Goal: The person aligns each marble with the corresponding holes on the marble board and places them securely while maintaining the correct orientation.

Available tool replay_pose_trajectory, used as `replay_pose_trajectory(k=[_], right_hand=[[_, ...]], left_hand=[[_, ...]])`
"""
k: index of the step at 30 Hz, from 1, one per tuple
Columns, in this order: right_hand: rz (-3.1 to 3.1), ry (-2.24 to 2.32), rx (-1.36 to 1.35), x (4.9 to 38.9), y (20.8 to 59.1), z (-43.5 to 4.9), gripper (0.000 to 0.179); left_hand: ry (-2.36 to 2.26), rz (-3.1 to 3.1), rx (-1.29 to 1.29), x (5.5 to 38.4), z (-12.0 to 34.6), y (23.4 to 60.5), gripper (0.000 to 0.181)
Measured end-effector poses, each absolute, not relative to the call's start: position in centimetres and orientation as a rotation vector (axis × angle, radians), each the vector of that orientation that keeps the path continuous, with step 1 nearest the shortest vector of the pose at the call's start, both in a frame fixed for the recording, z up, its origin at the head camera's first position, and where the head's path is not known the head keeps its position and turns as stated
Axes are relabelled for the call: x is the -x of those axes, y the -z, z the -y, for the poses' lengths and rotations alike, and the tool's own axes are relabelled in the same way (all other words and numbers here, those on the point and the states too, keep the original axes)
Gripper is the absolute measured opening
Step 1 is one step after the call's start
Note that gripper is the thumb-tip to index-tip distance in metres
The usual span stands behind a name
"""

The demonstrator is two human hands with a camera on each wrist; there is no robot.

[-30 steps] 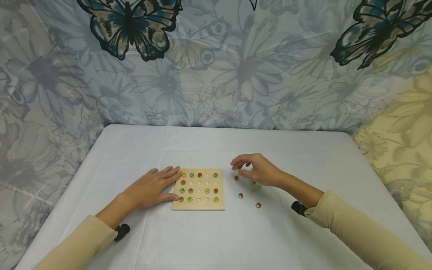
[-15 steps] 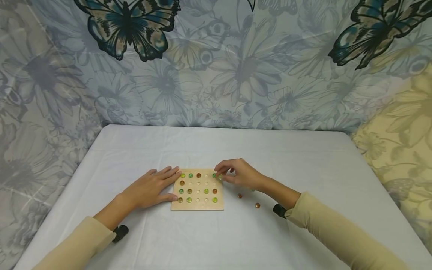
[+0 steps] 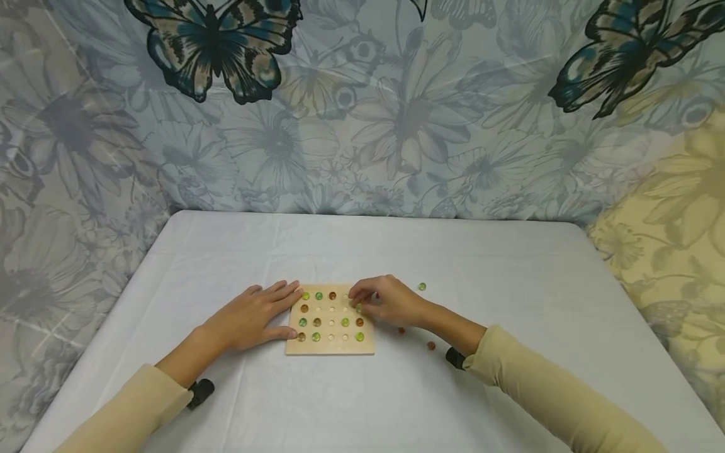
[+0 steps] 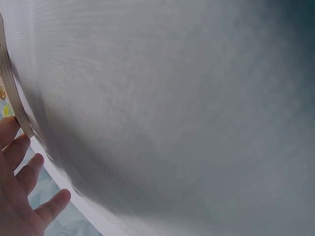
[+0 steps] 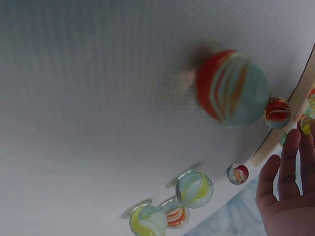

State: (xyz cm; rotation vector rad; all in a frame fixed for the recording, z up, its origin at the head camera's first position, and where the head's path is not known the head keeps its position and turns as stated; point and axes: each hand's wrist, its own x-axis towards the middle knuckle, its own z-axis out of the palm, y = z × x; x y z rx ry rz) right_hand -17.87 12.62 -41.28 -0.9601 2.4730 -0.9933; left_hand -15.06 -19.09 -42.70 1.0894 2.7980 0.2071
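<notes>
A square wooden board [image 3: 330, 346] with rows of round hollows lies on the table, glass marbles sitting in many of them. My left hand [image 3: 255, 316] rests on its left side, fingers spread and fairly straight; in the left wrist view its fingertips touch the board's edge [image 4: 15, 93]. Over the right side of the board, my right hand [image 3: 393, 302] pinches a yellow-green marble [image 3: 359, 307] between thumb and fingers at the second row. That yellow marble [image 5: 306, 126] shows by the fingertips in the right wrist view. The right hand covers part of the top right corner.
Right of the board lie loose marbles: a green one [image 3: 421, 286] at the back and reddish ones [image 3: 431, 345] nearer. Close to the right wrist camera is a red-striped marble [image 5: 231, 88], with yellow-swirled marbles [image 5: 194, 190] farther off. White cloth [image 3: 453, 402] covers the table.
My right hand has moved left from the loose marbles to the board, carrying a yellow-green marble, and come slightly nearer. The left hand stays on the board.
</notes>
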Motion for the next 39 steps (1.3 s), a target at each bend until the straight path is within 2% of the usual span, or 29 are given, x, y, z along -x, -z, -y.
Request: replay_pose_trajectory(k=[16,27,39], right_hand=[[-2.513,0.989,0.983,17.9,40.6,-13.2,0.023],[-2.627,1.024,0.898,18.9,39.6,-17.9,0.024],[-2.738,0.987,0.770,19.7,40.6,-22.6,0.025]], left_hand=[[-0.231,-2.801,-1.085,15.2,19.1,42.9,0.083],[-0.226,-2.796,-1.087,15.2,19.0,42.8,0.083],[-0.218,-2.790,-1.080,15.1,19.0,42.8,0.082]])
